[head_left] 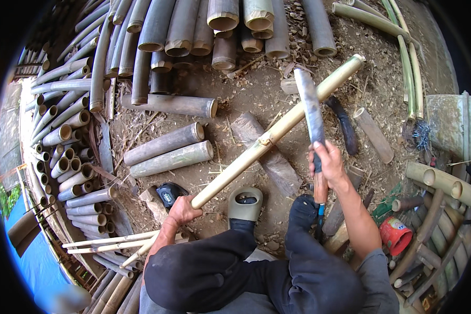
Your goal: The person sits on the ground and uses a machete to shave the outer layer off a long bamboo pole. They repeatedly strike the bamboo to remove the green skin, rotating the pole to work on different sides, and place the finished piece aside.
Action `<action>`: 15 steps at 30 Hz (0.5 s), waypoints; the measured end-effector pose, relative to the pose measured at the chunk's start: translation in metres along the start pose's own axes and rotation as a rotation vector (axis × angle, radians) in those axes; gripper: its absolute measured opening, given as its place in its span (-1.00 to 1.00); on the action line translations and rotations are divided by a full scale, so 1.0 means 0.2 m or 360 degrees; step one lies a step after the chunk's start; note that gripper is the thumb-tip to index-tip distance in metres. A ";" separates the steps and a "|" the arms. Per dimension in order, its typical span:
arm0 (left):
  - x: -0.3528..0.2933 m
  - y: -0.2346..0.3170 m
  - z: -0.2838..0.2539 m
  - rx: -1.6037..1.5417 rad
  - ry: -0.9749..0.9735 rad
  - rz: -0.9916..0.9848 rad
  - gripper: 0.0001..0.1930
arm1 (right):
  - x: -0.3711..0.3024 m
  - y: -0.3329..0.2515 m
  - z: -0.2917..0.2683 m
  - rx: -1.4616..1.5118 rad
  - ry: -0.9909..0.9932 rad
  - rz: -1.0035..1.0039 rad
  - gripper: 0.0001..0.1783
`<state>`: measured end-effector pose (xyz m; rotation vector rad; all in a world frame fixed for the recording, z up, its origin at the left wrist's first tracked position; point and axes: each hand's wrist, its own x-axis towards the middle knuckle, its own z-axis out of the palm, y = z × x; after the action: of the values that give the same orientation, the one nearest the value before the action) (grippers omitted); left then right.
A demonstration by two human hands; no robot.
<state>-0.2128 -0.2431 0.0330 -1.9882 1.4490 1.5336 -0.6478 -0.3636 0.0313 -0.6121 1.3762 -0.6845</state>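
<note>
My left hand [182,211] is wrapped round the lower end of a pale peeled bamboo pole [235,170], which slants up and away to the right. A knot ring shows about its middle, and it crosses over a weathered wooden block [282,167] on the ground. In my right hand [329,163] is a machete [310,104] with a wide, stained blade and a brown wooden handle end. The blade points away from me and overlaps the pole near its far part; whether it touches cannot be told.
Cut bamboo tubes [167,157] lie left of the block, with large stacks behind and at left. A black tape measure [170,193] sits near my left hand. At right are a red container [395,235], a dark shoe [345,128] and a bamboo rack [439,180]. Wood chips litter the dirt.
</note>
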 end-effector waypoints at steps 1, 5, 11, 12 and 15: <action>0.02 0.00 0.00 0.0040 0.0046 0.0048 -0.54 | 0.02 0.02 -0.01 0.0036 0.0107 -0.0039 -0.77; 0.02 0.00 -0.01 0.0099 0.0096 0.0071 -0.58 | -0.10 0.04 0.15 -0.0502 -0.0233 0.0169 -0.79; 0.06 0.00 -0.02 0.0066 0.0088 0.0049 -0.60 | 0.00 0.02 0.06 -0.0258 0.0154 -0.0042 -0.78; 0.07 0.01 -0.01 0.0058 0.0065 0.0040 -0.58 | 0.03 0.05 0.06 -0.0075 0.0356 -0.0122 -0.77; 0.03 0.01 -0.03 0.0051 0.0023 -0.0038 -0.53 | -0.10 0.11 0.15 -0.0514 -0.0469 0.0180 -0.76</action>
<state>-0.2104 -0.2512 0.0317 -1.9951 1.4411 1.4802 -0.6176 -0.3349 0.0307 -0.8479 1.2409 -0.2672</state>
